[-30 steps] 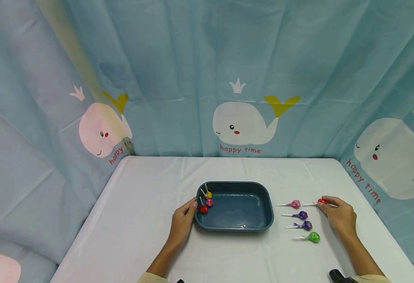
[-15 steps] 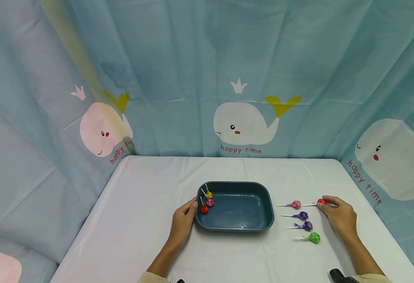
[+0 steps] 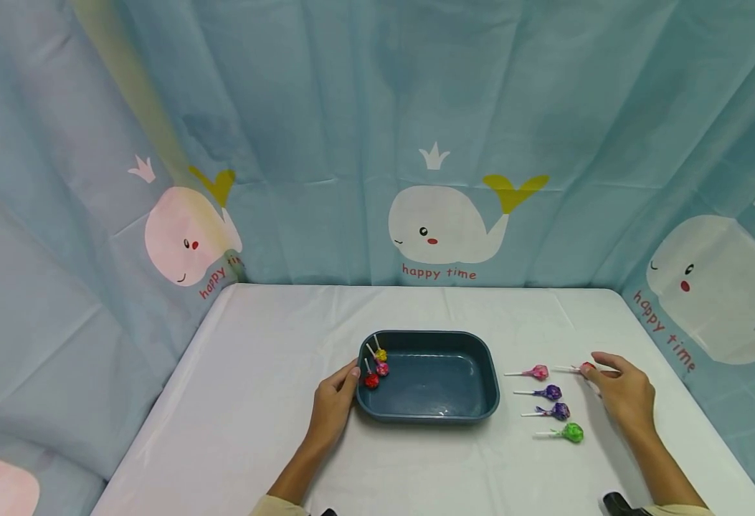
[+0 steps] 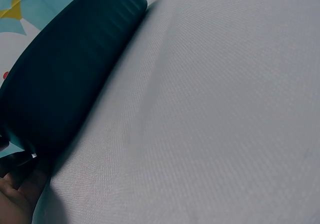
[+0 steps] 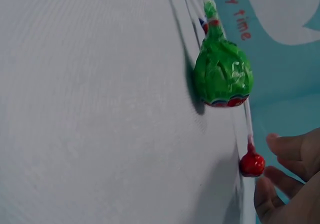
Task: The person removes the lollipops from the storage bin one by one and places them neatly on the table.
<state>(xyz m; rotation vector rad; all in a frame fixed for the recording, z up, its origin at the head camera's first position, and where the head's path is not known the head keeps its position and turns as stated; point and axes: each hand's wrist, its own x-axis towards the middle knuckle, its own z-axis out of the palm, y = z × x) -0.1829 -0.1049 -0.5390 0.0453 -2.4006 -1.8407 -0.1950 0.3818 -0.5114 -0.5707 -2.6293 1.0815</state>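
Note:
My left hand (image 3: 333, 405) grips the left end of a dark blue plastic bin (image 3: 444, 380), thumb at the rim; its fingers (image 4: 31, 186) show by the bin's end in the left wrist view. Inside, along the left wall, lie a yellow lollipop (image 3: 381, 355), a pink one (image 3: 382, 369) and a red one (image 3: 371, 381). On the right, my right hand (image 3: 627, 394) is beside another red lollipop (image 3: 587, 367), which lies with its stick pointing left. The right wrist view shows that red lollipop (image 5: 251, 165) beside the parted fingertips.
Between bin and right hand lie a pink lollipop (image 3: 539, 372), two purple lollipops (image 3: 552, 392) and a green lollipop (image 3: 572, 432), sticks pointing left. A white cloth covers the table (image 3: 274, 344). Blue whale-print curtains (image 3: 325, 143) hang behind and at both sides.
The right hand's index finger has lifted off the red lollipop and the hand has shifted slightly right. That lollipop has moved a little away from me. Left hand and bin stay put.

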